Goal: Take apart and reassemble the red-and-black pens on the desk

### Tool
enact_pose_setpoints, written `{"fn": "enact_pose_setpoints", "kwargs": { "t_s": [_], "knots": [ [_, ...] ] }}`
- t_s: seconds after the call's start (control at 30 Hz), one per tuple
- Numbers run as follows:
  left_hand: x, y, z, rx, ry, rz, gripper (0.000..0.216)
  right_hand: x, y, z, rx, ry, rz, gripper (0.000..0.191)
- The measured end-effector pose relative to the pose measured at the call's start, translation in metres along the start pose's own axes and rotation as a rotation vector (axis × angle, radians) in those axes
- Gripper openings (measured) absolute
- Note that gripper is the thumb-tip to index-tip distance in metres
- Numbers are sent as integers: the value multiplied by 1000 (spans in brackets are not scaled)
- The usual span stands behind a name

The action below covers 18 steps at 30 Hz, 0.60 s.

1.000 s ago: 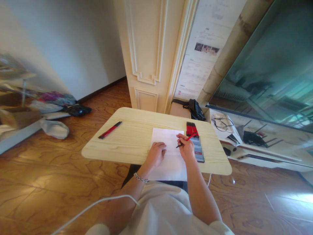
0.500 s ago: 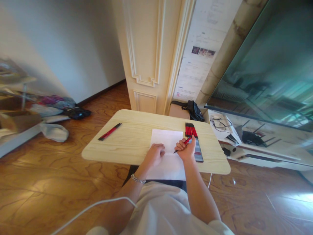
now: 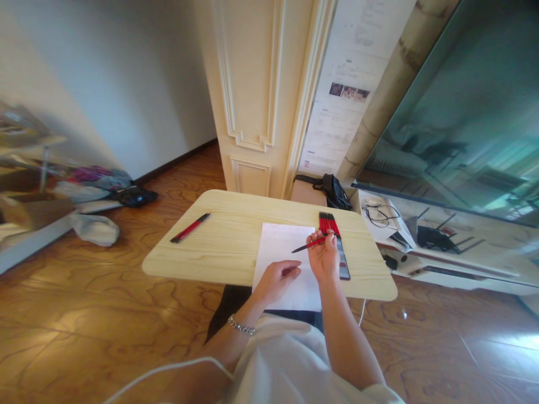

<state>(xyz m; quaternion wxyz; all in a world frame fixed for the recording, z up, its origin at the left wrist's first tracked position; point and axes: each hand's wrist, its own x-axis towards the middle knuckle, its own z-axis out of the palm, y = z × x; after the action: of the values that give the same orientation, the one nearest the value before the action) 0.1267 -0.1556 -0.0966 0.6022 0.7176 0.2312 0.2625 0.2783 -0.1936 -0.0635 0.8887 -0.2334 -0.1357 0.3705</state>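
Observation:
My right hand (image 3: 324, 255) is closed on a red and black pen (image 3: 309, 244), held almost level above a white sheet of paper (image 3: 280, 247), tip pointing left. My left hand (image 3: 275, 279) hovers over the sheet's near part, palm turned up, fingers loosely curled, holding nothing I can see. Right of the sheet lies a row of several red and black pens (image 3: 328, 222) on a dark flat pack (image 3: 343, 264). One more red pen (image 3: 189, 227) lies alone at the table's left.
The pale wooden table (image 3: 223, 247) has rounded corners and stands on a wood floor. Behind it rise a cream panelled column (image 3: 256, 95) and a black bag (image 3: 334, 191). A low white shelf with cables (image 3: 404, 224) is at right, clutter at far left.
My right hand has lifted the pen off the paper and turned it level. My left hand has come off the sheet, drawn back toward me and turned palm up.

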Motion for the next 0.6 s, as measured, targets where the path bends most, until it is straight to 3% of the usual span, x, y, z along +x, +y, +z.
{"fn": "enact_pose_setpoints", "kwargs": {
  "t_s": [0.2,0.3,0.43,0.6],
  "knots": [
    [4,3,19,-813,173,-214,46,-30,9,1,-157,34,46,16],
    [7,5,18,-1030,250,-237,40,-45,15,-8,-384,62,14,19],
    [11,5,13,-1009,338,-186,27,-56,16,-25,-769,40,-10,26],
    [15,5,12,-720,345,-119,24,-62,1,-31,-1029,-94,80,27]
  ]
}}
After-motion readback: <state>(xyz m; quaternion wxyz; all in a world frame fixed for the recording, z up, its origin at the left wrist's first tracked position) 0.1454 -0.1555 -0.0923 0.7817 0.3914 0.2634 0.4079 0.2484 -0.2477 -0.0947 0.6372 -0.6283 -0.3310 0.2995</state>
